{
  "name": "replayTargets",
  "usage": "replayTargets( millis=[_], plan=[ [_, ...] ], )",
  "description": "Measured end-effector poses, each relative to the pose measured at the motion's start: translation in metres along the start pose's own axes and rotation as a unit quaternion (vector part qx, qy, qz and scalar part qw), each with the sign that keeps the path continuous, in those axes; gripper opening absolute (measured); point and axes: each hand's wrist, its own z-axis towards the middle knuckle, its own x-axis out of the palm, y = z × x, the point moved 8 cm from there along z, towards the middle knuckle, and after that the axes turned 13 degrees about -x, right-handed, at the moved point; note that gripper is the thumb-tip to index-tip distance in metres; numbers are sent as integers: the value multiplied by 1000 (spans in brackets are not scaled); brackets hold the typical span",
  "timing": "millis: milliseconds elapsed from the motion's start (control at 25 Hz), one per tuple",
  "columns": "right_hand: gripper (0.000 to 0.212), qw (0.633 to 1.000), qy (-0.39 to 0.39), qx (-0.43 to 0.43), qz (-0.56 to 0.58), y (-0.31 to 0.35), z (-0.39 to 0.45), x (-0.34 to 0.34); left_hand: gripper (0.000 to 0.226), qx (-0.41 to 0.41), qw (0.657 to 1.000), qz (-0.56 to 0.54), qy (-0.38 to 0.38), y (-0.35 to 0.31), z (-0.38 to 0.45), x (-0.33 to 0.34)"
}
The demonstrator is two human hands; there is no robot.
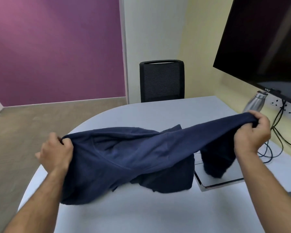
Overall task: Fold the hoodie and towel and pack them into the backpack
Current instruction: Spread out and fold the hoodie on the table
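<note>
a purple wall and pale yellow wall frame a rounded grey table (158, 115), with a dark screen (262, 39) at the right and a black chair (162, 81) at the far edge. the navy hoodie (124, 157) is stretched across the table between both hands, its long axis running left to right and rising toward the right, its lower part slumped on the tabletop. the left hand (56, 153) grips one bunched end low and near; the right hand (253, 132) grips the other end higher, near a steel bottle (255, 102). towel and backpack are not in view.
</note>
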Motion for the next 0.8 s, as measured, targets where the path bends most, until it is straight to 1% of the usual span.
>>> replayTargets(
  millis=[80,120,160,240,320,400,440,480,560,600,640,680,720,800],
  plan=[
    [48,1000,-24,10,13,0,10,-4,6,-16,1000,20,0,7,8,1],
    [47,1000,-16,16,11,2,12,-3,7,-30,999,38,21,13,11,8],
    [46,1000,7,21,1,3,10,0,8,-45,997,51,48,20,13,17],
    [41,996,77,31,-31,5,-1,14,10,-66,991,49,104,30,5,38],
    [35,983,165,27,-78,7,-18,31,15,-49,987,23,148,26,-22,57],
    [28,956,259,-3,-137,6,-39,51,21,33,976,-41,213,2,-65,74],
    [25,937,298,-22,-178,6,-49,60,22,100,959,-60,258,-15,-93,81],
    [21,916,330,-37,-225,5,-57,68,25,186,935,-51,298,-34,-125,88],
    [15,873,385,-32,-298,1,-72,82,42,352,872,17,340,-61,-192,107],
    [15,863,402,-13,-305,-1,-79,88,56,408,842,75,346,-70,-222,117],
    [16,861,412,10,-299,-3,-83,94,67,437,816,150,347,-73,-243,131],
    [17,865,414,29,-284,-4,-87,100,70,454,794,218,341,-71,-260,144],
    [17,871,412,41,-264,-2,-89,107,65,469,775,261,333,-69,-271,153],
    [17,883,407,46,-229,5,-89,121,37,507,754,287,305,-69,-278,161]
  ],
)
